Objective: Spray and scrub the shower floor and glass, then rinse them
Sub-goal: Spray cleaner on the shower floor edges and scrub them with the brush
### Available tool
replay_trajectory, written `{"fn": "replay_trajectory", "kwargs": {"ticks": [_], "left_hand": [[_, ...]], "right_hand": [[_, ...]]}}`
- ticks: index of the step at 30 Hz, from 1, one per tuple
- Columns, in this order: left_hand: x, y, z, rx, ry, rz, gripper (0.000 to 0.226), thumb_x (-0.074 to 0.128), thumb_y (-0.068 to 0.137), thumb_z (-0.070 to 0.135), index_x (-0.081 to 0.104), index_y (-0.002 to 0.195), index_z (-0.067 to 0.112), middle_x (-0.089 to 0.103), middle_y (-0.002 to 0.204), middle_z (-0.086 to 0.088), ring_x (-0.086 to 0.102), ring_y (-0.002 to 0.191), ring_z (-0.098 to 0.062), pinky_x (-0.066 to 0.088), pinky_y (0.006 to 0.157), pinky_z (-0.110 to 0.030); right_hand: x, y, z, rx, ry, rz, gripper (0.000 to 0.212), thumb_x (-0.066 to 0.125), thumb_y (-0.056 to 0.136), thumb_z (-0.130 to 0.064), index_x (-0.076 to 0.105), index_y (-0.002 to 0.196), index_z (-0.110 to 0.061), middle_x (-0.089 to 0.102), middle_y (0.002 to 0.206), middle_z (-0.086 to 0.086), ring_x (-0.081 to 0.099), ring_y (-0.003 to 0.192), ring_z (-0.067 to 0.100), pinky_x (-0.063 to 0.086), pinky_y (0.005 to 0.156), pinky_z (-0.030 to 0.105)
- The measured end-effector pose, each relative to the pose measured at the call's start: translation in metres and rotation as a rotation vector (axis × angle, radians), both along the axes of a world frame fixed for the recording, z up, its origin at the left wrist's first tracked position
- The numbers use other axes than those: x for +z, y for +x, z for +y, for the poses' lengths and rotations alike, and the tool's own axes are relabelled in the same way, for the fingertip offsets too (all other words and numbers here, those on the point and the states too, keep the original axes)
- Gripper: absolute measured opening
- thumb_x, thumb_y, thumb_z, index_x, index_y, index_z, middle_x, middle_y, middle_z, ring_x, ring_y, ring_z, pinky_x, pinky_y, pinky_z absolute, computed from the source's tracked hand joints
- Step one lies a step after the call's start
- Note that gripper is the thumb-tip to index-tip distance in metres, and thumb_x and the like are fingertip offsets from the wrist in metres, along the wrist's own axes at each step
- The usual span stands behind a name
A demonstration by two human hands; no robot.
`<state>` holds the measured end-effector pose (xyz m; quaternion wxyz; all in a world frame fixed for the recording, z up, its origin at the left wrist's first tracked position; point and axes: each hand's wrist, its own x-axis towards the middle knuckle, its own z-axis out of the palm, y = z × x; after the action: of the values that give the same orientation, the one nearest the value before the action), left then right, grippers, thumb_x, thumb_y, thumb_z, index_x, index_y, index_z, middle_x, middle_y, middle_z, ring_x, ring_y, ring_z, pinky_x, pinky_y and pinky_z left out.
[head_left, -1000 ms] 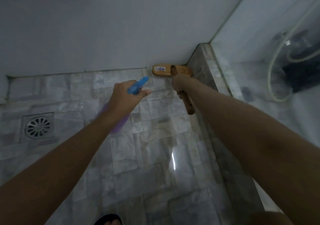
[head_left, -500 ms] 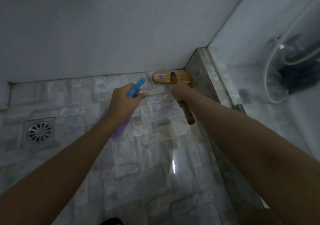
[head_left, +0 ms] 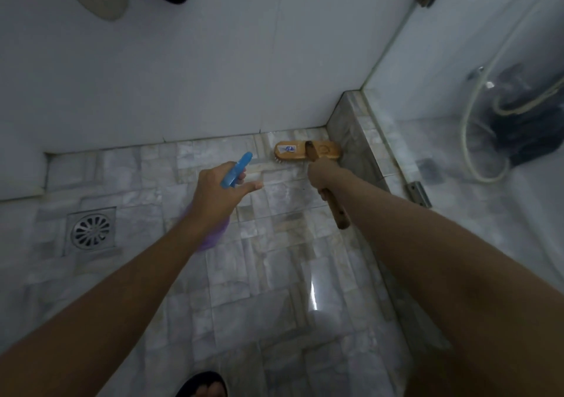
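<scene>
Shower floor (head_left: 274, 289): glossy marble tiles beneath both outstretched arms.
Brush (head_left: 305, 151): wooden head, bristles down in the floor's far corner, against wall and curb.
Progress: floor scrubbing seems underway; glass (head_left: 457, 60) and rinsing likely remain.
Right hand (head_left: 323, 176): fingers wrapped round the brush handle.
Left hand (head_left: 213, 195): fingers gripping the spray bottle (head_left: 235, 170), thumb extended.
</scene>
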<state>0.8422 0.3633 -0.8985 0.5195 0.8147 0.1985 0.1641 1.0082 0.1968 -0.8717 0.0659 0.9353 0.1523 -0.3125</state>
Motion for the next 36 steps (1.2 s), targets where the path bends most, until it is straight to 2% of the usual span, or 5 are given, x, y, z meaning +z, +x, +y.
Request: {"fn": "replay_trajectory", "kwargs": {"ticks": [10,19,22,25,36], "left_hand": [[-0.011,-0.022,0.008,0.051,0.03,0.082,0.038,0.086,0.074,0.04,0.063,0.063,0.012,0.059,0.056,-0.002,0.053,0.051,-0.013,0.054,0.06,-0.039],[0.004,-0.104,0.037,0.14,0.081,0.112,0.041,0.087,0.075,0.036,0.061,0.062,0.006,0.06,0.057,-0.011,0.052,0.05,-0.015,0.051,0.06,-0.036],[0.02,-0.138,0.048,0.229,0.151,0.091,0.041,0.088,0.073,0.034,0.061,0.062,0.007,0.059,0.057,-0.009,0.055,0.052,-0.024,0.05,0.058,-0.037],[0.034,-0.168,0.054,0.303,0.073,0.111,0.033,0.091,0.07,0.027,0.068,0.073,0.005,0.067,0.069,-0.011,0.061,0.06,-0.013,0.055,0.066,-0.033],[0.018,-0.223,0.066,0.338,0.019,0.038,0.038,0.088,0.073,0.03,0.063,0.073,0.002,0.062,0.066,-0.014,0.061,0.063,-0.034,0.058,0.068,-0.049]], "right_hand": [[0.002,-0.05,-0.039,-0.043,-0.017,0.173,0.027,0.038,0.101,-0.008,0.062,0.095,0.002,0.069,0.094,0.017,0.068,0.074,0.033,0.056,0.064,0.04],[0.029,-0.091,0.022,0.063,0.099,0.117,0.033,0.056,0.097,-0.011,0.061,0.128,-0.001,0.061,0.131,0.012,0.058,0.121,0.029,0.05,0.086,0.022],[0.017,-0.12,0.046,0.189,0.144,0.195,0.038,0.041,0.101,-0.009,0.051,0.137,-0.006,0.055,0.136,0.018,0.054,0.123,0.037,0.04,0.042,0.004],[0.038,-0.14,0.058,0.306,-0.008,0.153,0.036,0.042,0.103,-0.013,0.053,0.136,-0.002,0.055,0.14,0.013,0.054,0.127,0.031,0.049,0.078,0.022],[0.05,-0.15,0.071,0.453,-0.113,0.04,0.032,0.045,0.102,-0.011,0.058,0.13,-0.003,0.061,0.133,0.008,0.06,0.121,0.025,0.048,0.094,0.03]]}}
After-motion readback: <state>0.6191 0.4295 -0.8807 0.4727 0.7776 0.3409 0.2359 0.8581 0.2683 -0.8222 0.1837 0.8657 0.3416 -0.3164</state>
